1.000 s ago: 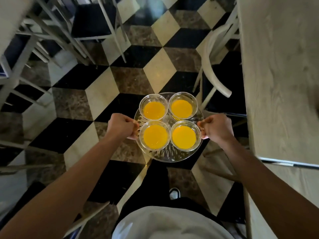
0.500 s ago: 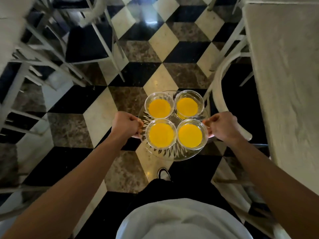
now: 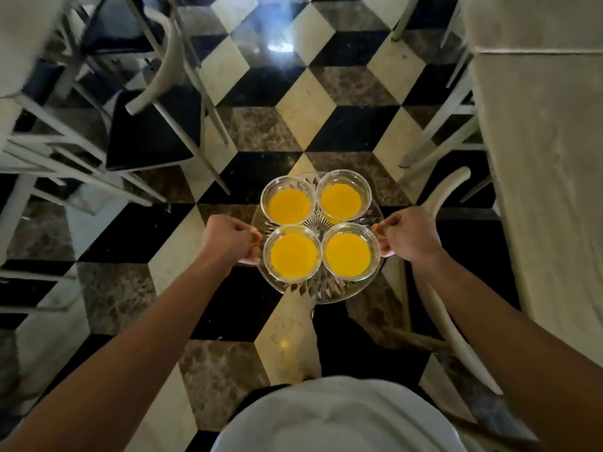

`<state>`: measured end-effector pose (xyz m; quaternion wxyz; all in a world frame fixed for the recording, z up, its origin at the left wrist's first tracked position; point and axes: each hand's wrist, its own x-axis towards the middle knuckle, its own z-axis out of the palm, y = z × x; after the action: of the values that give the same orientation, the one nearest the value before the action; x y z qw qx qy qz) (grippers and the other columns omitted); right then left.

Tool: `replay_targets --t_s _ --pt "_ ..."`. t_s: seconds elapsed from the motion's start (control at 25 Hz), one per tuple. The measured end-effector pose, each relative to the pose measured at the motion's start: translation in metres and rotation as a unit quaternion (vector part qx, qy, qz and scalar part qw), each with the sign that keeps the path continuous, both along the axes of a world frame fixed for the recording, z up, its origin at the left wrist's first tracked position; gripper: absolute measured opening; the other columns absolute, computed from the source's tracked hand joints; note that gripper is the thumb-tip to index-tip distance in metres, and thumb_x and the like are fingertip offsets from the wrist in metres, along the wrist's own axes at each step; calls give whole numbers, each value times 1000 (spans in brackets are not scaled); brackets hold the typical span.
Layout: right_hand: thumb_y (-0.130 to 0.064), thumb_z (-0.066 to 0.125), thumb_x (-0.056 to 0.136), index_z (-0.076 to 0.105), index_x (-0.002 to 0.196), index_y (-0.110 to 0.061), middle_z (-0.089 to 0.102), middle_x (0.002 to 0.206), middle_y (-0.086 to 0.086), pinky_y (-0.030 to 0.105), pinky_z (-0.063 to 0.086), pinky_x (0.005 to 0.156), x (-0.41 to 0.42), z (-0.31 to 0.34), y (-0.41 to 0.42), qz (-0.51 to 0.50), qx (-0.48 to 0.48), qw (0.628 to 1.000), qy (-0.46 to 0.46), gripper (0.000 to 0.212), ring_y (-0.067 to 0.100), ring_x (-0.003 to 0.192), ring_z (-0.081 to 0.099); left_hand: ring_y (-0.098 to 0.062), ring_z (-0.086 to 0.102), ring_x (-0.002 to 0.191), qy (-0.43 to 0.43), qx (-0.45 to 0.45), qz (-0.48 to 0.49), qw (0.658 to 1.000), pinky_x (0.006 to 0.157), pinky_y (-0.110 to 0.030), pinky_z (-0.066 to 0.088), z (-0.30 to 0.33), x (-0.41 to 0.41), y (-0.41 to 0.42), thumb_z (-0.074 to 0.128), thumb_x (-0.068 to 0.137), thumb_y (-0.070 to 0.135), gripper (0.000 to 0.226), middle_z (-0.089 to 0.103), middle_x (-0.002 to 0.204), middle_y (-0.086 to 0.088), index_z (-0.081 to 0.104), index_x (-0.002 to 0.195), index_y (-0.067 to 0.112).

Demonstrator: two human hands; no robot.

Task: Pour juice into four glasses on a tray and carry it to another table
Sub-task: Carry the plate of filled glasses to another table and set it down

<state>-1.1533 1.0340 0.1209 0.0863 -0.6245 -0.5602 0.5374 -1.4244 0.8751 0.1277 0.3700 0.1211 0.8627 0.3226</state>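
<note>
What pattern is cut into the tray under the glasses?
Clear glass tray with a cut starburst of leaf-shaped rays from its middle; the head view shows it best.

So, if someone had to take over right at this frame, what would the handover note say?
Left hand grips the left edge of the glass tray; right hand grips the right edge.
The tray is held in the air over the checkered floor, between chairs, with a table to the right.
Four glasses stand on it in a square, all upright and all holding orange juice.
Done: pouring, lifting the tray.
Left: bring the tray to the other table and set it down level.
</note>
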Motion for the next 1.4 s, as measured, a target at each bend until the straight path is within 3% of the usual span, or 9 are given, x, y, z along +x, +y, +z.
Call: replay_targets --t_s 0.2,0.4,0.68,0.88,1.0,1.12,1.2,1.32,1.4 --pt "-5 73 92 77 71 -9 75 59 4 26 60 49 -40 -1 99 40 44 998 -14 22 9 45 69 -27 75 51 9 -12 15 1000 46 -31 61 14 -32 89 67 92 -12 20 73 64 -18 74 76 -5" --pt "-1 71 92 73 68 -10 75 59 5 20 54 42 -75 3 190 42 46 998 -11 26 6 40 66 -31 78 59 19 -17 25 999 53 -35 65 14 -64 178 68 92 -10 17 77 72 -21 76 79 -4" --pt "1 70 94 72 71 -9 76 65 4 31 62 53 -103 -1 294 21 19 999 -22 25 12 47 67 -34 79 62 4 -18 6 1000 61 -44 68 -5 -102 291 72 92 -5 19 78 72 -21 77 75 -1" --pt "-5 71 94 77 82 -5 74 57 -3 27 64 54 -132 -9 369 12 58 997 -53 14 10 52 73 -37 80 71 -18 -1 -13 1000 62 -47 68 -16 -141 380 77 91 0 14 78 73 -21 79 77 0" --pt "-6 70 94 75 77 -6 69 49 -13 11 50 40 -157 -10 419 2 62 996 -67 17 -2 43 66 -38 80 74 -40 8 -25 999 58 -42 67 -22 -173 440 77 91 -1 14 78 72 -20 79 77 1" --pt "-11 74 93 75 74 -13 68 48 -16 7 44 38 -177 -7 464 -14 65 994 -82 19 -4 44 66 -39 79 72 -53 18 -43 998 62 -46 68 -23 -201 496 77 91 -1 14 78 70 -19 78 77 1" --pt "-15 76 92 73 71 -17 70 50 -13 12 49 40 -195 -5 498 -14 82 992 -91 22 -1 46 68 -35 79 67 -54 13 -54 997 64 -49 68 -22 -220 533 78 90 -1 14 78 69 -18 78 77 2" --pt "-18 78 91 77 71 -13 74 56 -3 35 66 60 -222 -6 545 -19 91 992 -91 20 10 53 74 -32 80 66 -40 9 -62 997 61 -44 68 -21 -250 584 75 91 -4 18 78 67 -13 78 76 5" --pt "-18 79 90 78 69 -15 72 54 -8 29 64 58 -235 -7 571 -12 106 989 -98 21 7 50 72 -33 80 66 -45 7 -70 996 56 -38 66 -19 -264 614 73 92 -7 22 78 66 -12 78 73 5"
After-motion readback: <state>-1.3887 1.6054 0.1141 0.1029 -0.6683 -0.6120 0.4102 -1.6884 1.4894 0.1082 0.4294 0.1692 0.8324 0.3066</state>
